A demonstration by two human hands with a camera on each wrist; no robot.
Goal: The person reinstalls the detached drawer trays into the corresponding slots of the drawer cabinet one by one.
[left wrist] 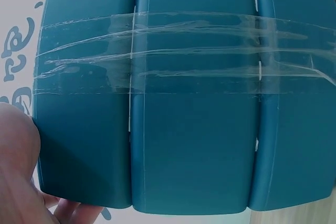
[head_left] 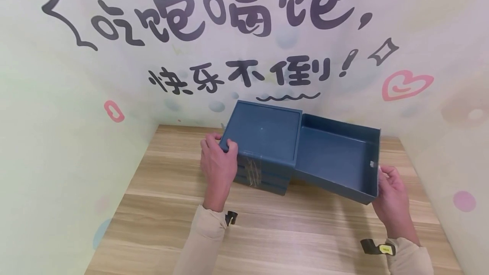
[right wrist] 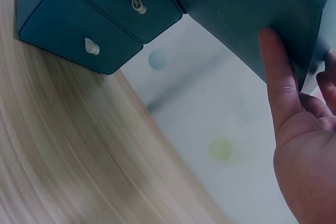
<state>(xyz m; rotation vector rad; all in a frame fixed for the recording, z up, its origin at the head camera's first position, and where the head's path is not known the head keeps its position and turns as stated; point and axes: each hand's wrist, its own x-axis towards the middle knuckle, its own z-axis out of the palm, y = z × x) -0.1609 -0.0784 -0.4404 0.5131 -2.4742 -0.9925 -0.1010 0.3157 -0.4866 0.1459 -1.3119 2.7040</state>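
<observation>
A blue storage box with drawers (head_left: 263, 133) stands on the table, its top drawer (head_left: 332, 150) pulled far out to the right. Nothing lies inside that drawer. My left hand (head_left: 219, 166) grips the box at its left end, thumb at the top edge and fingers curled round the back corner. At the drawer's far right end, my right hand (head_left: 393, 200) holds the front panel, with the thumb (right wrist: 278, 77) along the drawer's outside. Two lower drawers (right wrist: 79, 30) are closed, each with a small whitish pull. Clear wrinkled tape (left wrist: 184, 53) runs across the box's side.
The wood-grain table (head_left: 275, 237) carries the box near its back edge. Behind it is a pale wall (head_left: 191, 109) with large dark characters and coloured shapes. Pale walls also flank the table on both sides. A dark band with a small device (head_left: 376, 247) sits on the right wrist.
</observation>
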